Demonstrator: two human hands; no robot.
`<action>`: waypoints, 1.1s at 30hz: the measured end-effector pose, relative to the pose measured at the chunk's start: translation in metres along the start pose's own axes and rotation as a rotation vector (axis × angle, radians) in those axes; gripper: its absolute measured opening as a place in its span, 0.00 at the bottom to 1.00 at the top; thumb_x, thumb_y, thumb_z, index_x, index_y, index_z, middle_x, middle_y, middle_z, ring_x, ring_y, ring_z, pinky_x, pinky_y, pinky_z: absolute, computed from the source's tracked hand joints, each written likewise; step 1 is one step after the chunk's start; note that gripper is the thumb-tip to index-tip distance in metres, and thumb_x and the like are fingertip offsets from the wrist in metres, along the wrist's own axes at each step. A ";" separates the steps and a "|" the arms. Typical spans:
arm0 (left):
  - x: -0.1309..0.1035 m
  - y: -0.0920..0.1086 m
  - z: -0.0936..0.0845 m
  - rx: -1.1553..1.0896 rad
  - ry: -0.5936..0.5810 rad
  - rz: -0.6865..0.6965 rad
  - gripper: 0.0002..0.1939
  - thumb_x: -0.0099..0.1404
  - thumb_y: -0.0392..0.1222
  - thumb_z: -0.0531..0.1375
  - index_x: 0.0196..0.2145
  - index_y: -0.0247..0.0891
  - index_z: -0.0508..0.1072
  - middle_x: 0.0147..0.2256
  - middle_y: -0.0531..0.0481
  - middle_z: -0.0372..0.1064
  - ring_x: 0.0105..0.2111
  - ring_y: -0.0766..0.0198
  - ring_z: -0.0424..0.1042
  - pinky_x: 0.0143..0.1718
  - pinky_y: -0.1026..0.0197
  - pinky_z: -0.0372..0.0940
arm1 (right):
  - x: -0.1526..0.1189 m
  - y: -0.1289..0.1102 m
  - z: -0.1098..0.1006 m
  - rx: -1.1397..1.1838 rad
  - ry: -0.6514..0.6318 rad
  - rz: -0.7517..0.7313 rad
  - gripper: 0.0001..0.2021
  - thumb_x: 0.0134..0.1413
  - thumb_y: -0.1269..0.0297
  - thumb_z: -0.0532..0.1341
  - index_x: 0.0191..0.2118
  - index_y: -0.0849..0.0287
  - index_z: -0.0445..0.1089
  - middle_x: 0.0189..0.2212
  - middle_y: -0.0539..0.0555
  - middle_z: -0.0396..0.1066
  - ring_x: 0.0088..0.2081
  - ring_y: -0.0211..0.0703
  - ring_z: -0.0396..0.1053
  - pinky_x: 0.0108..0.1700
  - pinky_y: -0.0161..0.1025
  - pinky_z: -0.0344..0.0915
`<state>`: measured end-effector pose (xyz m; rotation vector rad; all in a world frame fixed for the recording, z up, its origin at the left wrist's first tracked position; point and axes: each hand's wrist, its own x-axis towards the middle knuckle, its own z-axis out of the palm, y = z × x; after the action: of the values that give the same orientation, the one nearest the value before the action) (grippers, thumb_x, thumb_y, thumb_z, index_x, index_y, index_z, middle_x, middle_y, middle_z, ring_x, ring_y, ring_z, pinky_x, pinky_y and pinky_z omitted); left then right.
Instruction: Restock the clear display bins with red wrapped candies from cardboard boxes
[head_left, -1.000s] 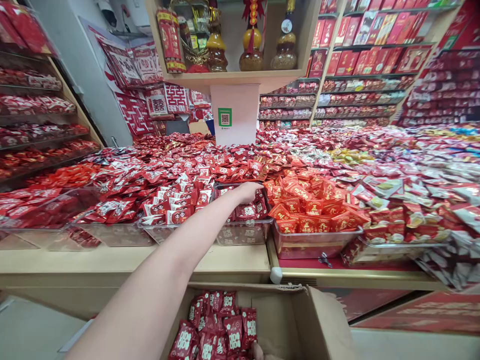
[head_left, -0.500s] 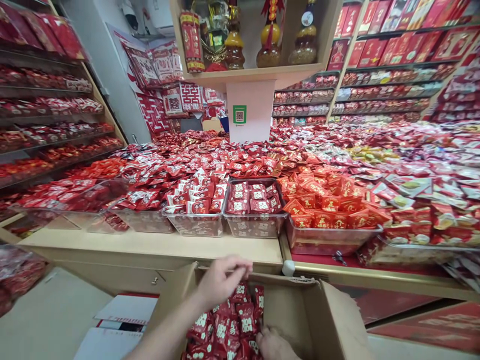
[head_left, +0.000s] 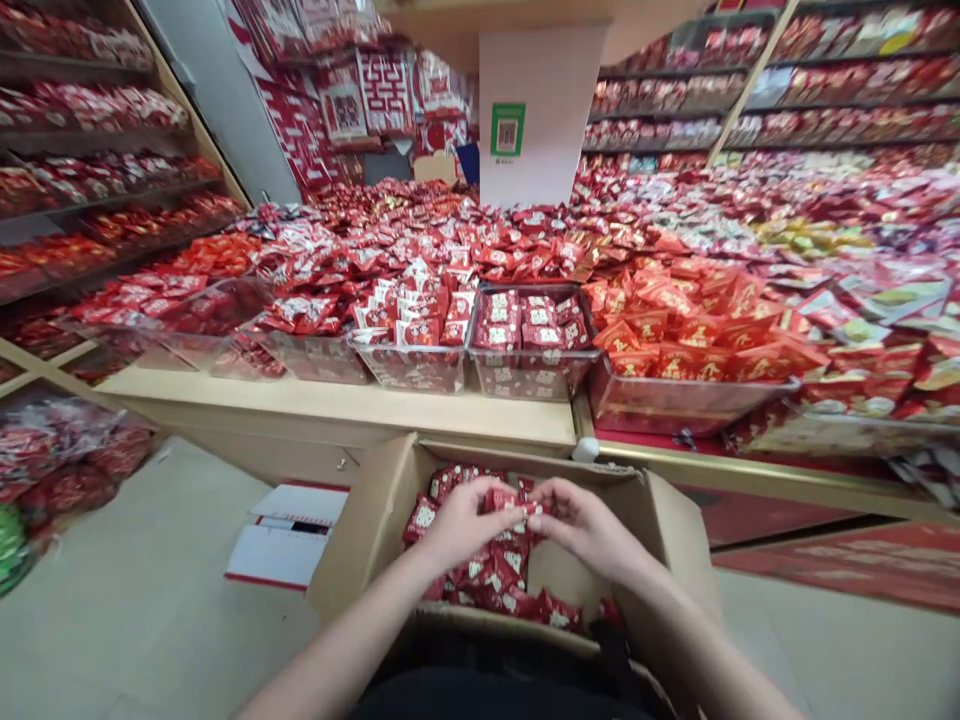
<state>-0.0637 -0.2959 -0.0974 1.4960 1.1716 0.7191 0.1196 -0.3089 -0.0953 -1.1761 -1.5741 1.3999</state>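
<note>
Red packets (head_left: 517, 505): pinched between left hand (head_left: 472, 520) and right hand (head_left: 581, 525), fingertips closed, probably for squaring together; held over carton (head_left: 675, 520), at six o'clock from clear bin (head_left: 525, 378).

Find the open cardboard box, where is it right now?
In the head view, the open cardboard box sits low, near the centre, in front of the counter, with the left hand and right hand over the dark red packets inside.
</note>
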 end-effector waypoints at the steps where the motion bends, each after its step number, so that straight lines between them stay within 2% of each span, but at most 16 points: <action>1: 0.002 0.006 0.002 -0.064 0.010 0.020 0.16 0.50 0.46 0.63 0.35 0.35 0.72 0.33 0.49 0.72 0.35 0.62 0.69 0.39 0.61 0.63 | -0.001 -0.005 -0.001 0.052 0.026 -0.008 0.08 0.47 0.61 0.59 0.31 0.61 0.63 0.26 0.49 0.64 0.29 0.35 0.61 0.33 0.34 0.60; 3: 0.003 0.018 0.007 -0.221 0.029 0.011 0.14 0.50 0.45 0.63 0.33 0.35 0.71 0.31 0.50 0.71 0.32 0.65 0.69 0.36 0.63 0.63 | -0.002 -0.013 -0.003 0.124 0.087 -0.016 0.10 0.48 0.59 0.59 0.29 0.61 0.63 0.25 0.49 0.64 0.27 0.34 0.61 0.32 0.34 0.60; 6: 0.000 0.031 0.015 -0.456 0.079 -0.073 0.11 0.49 0.43 0.64 0.30 0.35 0.71 0.28 0.52 0.72 0.29 0.68 0.68 0.34 0.64 0.63 | -0.005 -0.021 -0.004 0.203 0.179 -0.018 0.11 0.46 0.58 0.61 0.27 0.61 0.63 0.24 0.49 0.65 0.26 0.33 0.61 0.31 0.33 0.59; 9: -0.003 0.036 0.021 -0.573 0.154 -0.101 0.12 0.47 0.43 0.66 0.30 0.34 0.72 0.29 0.52 0.72 0.29 0.67 0.69 0.36 0.63 0.63 | -0.007 -0.023 -0.005 0.288 0.221 0.018 0.12 0.44 0.58 0.63 0.28 0.61 0.64 0.24 0.48 0.65 0.26 0.32 0.61 0.30 0.32 0.60; 11: -0.004 0.037 0.022 -0.581 0.181 -0.113 0.13 0.48 0.44 0.65 0.30 0.34 0.72 0.28 0.51 0.72 0.29 0.68 0.69 0.35 0.63 0.63 | -0.007 -0.022 -0.006 0.316 0.225 0.043 0.13 0.42 0.58 0.64 0.28 0.61 0.63 0.23 0.47 0.65 0.24 0.32 0.61 0.29 0.32 0.60; 14: -0.006 0.036 0.022 -0.531 0.122 -0.167 0.14 0.48 0.45 0.65 0.30 0.34 0.70 0.24 0.54 0.69 0.24 0.71 0.65 0.29 0.67 0.60 | -0.008 -0.018 -0.006 0.281 0.244 0.044 0.13 0.41 0.57 0.65 0.25 0.61 0.63 0.19 0.47 0.63 0.22 0.32 0.60 0.26 0.31 0.59; 16: -0.007 0.036 0.022 -0.493 0.107 -0.174 0.14 0.48 0.44 0.65 0.28 0.34 0.67 0.22 0.56 0.67 0.22 0.72 0.63 0.27 0.68 0.58 | -0.009 -0.016 -0.005 0.287 0.252 0.033 0.13 0.41 0.58 0.64 0.27 0.61 0.64 0.21 0.48 0.65 0.23 0.33 0.61 0.27 0.32 0.61; 19: -0.009 0.036 0.024 -0.477 0.192 -0.128 0.13 0.49 0.44 0.65 0.27 0.35 0.66 0.23 0.57 0.66 0.24 0.72 0.64 0.29 0.68 0.58 | -0.009 -0.015 -0.001 0.379 0.192 0.046 0.13 0.40 0.59 0.66 0.30 0.60 0.64 0.26 0.49 0.67 0.27 0.35 0.65 0.30 0.35 0.65; 21: -0.010 0.037 0.025 -0.478 0.198 -0.103 0.13 0.49 0.44 0.64 0.29 0.36 0.66 0.26 0.55 0.67 0.27 0.70 0.65 0.31 0.67 0.59 | -0.009 -0.016 0.000 0.425 0.150 0.090 0.14 0.37 0.60 0.67 0.28 0.61 0.64 0.24 0.48 0.68 0.25 0.35 0.66 0.30 0.35 0.66; 26: -0.011 0.045 0.013 -0.464 -0.036 -0.077 0.18 0.48 0.41 0.65 0.37 0.36 0.70 0.38 0.47 0.70 0.39 0.63 0.68 0.42 0.62 0.61 | -0.010 -0.025 -0.005 0.473 0.099 0.186 0.14 0.31 0.61 0.70 0.22 0.61 0.65 0.19 0.47 0.69 0.22 0.35 0.66 0.27 0.34 0.65; 29: -0.013 0.046 0.004 -0.445 -0.125 -0.077 0.18 0.48 0.39 0.65 0.39 0.37 0.70 0.38 0.47 0.70 0.40 0.63 0.68 0.44 0.62 0.61 | -0.012 -0.027 -0.011 0.496 0.058 0.178 0.11 0.34 0.62 0.68 0.24 0.62 0.68 0.21 0.49 0.70 0.22 0.35 0.67 0.29 0.33 0.64; 33: -0.014 0.041 -0.001 -0.478 -0.270 -0.086 0.18 0.48 0.36 0.65 0.39 0.38 0.68 0.34 0.51 0.69 0.36 0.65 0.67 0.39 0.63 0.62 | -0.010 -0.026 -0.013 0.419 -0.013 0.122 0.08 0.37 0.64 0.67 0.23 0.61 0.70 0.19 0.49 0.69 0.22 0.34 0.65 0.29 0.32 0.63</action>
<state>-0.0573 -0.3065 -0.0561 1.0930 0.7852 0.6578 0.1300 -0.3137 -0.0667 -1.0182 -1.1534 1.7170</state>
